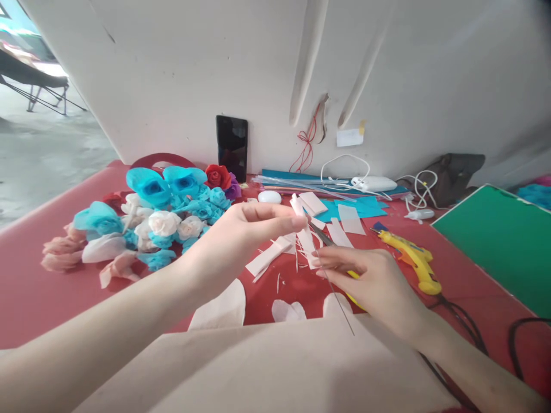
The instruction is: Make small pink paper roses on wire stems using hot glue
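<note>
My left hand [275, 221] pinches a small rolled strip of pale crepe paper [296, 205] between thumb and fingers. A thin wire [340, 304] slants down from near that roll, past my right fingertips. My right hand [365, 275] is closed around a tool with a grey tapered metal nose and yellow handles, which looks like pliers [322, 234]. The tip of the nose lies close beside my left thumb; whether it touches the paper I cannot tell. Under both hands lie pale paper strips [269, 258] and thin slivers on the red table [275, 292].
Blue, white and pink paper flowers [163, 223] are heaped on the left. A black phone [232, 148] leans against the wall. Clear sticks [301, 182] and blue sheets [365, 206] lie behind. A yellow glue gun [413, 258] and green board [503, 246] stand right; paper petals [288, 311] lie in front.
</note>
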`<action>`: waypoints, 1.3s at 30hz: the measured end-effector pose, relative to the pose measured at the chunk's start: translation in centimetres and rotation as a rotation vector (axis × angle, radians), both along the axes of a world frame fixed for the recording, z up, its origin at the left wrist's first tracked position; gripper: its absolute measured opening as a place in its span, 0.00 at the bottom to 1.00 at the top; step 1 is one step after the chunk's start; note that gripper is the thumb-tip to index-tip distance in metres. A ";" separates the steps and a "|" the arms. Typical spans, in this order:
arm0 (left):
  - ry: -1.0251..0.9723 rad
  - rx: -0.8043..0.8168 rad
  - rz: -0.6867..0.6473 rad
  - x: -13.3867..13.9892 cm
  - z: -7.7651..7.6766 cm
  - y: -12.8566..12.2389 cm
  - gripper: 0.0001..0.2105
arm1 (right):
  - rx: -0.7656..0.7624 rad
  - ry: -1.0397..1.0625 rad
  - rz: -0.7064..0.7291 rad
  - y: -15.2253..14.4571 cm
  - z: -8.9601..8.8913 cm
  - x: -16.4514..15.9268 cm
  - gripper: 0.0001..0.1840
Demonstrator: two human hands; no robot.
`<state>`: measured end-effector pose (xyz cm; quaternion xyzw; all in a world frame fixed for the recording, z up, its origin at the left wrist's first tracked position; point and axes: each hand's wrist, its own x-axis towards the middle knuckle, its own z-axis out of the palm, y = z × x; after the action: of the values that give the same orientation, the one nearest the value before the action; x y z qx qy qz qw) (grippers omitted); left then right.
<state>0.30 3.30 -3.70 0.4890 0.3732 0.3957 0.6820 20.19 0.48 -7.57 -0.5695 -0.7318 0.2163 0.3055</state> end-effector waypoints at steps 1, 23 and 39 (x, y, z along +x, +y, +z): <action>-0.002 0.001 0.001 0.0 0.0 0.0 0.09 | 0.003 -0.012 0.001 -0.1 0.0 0.0 0.06; -0.009 0.064 -0.028 0.7 -0.6 -1.2 0.05 | 0.145 0.133 0.024 -1.9 1.9 -0.1 0.09; 0.093 0.233 -0.151 1.8 -1.6 -2.1 0.03 | -0.294 0.301 0.050 -2.7 3.7 -1.5 0.15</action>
<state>2.09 1.20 -5.31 0.6094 0.3180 0.3609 0.6303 18.70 -2.23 -3.89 -0.5507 -0.6525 0.4111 0.3194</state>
